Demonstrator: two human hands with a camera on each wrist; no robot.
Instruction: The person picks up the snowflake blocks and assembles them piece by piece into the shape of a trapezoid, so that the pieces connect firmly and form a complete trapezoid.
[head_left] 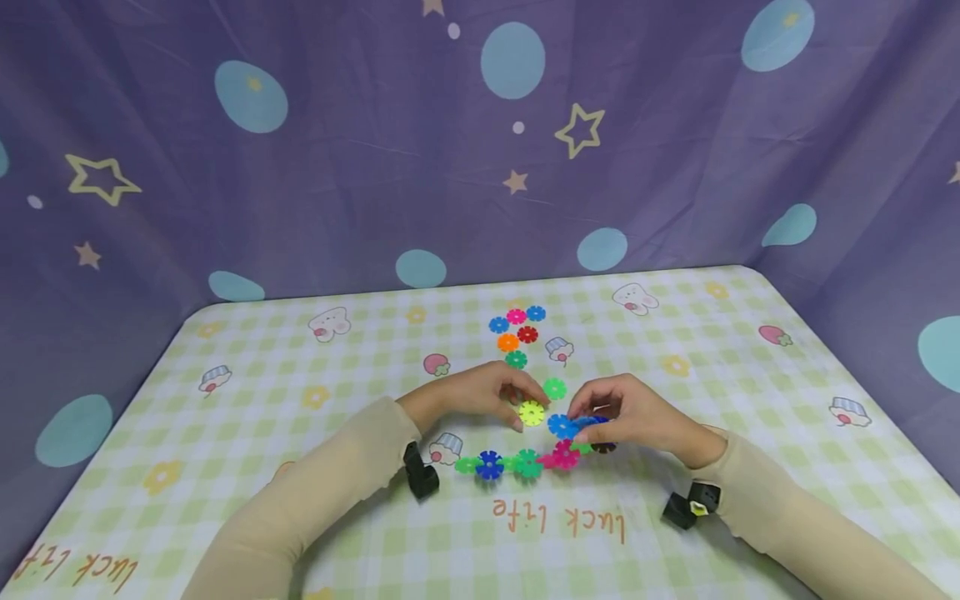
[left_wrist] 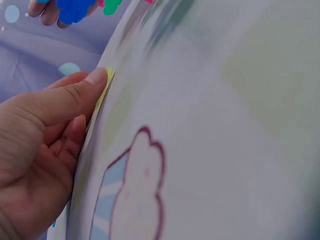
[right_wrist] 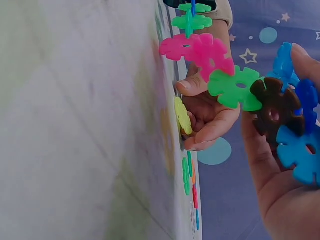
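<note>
Bright, even light across the head view, soft and diffuse from above, with no glare on the desk (head_left: 675, 350). Shadows are faint: just thin dark smudges under the sleeves near the front edge. The backdrop's straight lines bow a little toward the corners, and the desk's far edge curves, a wide-lens bend. Focus is fair in the middle, slightly soft overall. The left wrist view is washed pale; the desk cloth fills it, smeared and out of focus toward the upper right, while the left hand (left_wrist: 40, 145) is sharper. In the right wrist view the cloth is a blur on the left side, while the coloured discs (right_wrist: 235, 87) stay crisp and saturated.
</note>
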